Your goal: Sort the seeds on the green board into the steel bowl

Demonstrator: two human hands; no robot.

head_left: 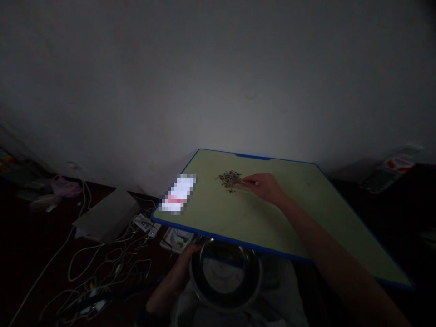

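Observation:
A loose pile of small dark bits (227, 180), like seeds or dried pieces, lies on a pale green tabletop (218, 215) with a blue edge. At the pile's right side is my right hand (264, 186), its fingers pinched together. A faint, see-through shape shows by the fingertips; I cannot make out what it is. Below the table's front edge, over my lap, my left hand (182, 263) grips the left rim of a shiny round metal bowl (252, 281). The bowl's inside is dark, with a paler round bottom. My left fingers are partly hidden.
A lit phone (179, 194), its screen blurred, lies at the table's left side. A pale wall (218, 81) rises behind. On the floor at left are a grey box (109, 215), tangled white cables (112, 254), a power strip (146, 224) and a pink plastic bag (66, 186).

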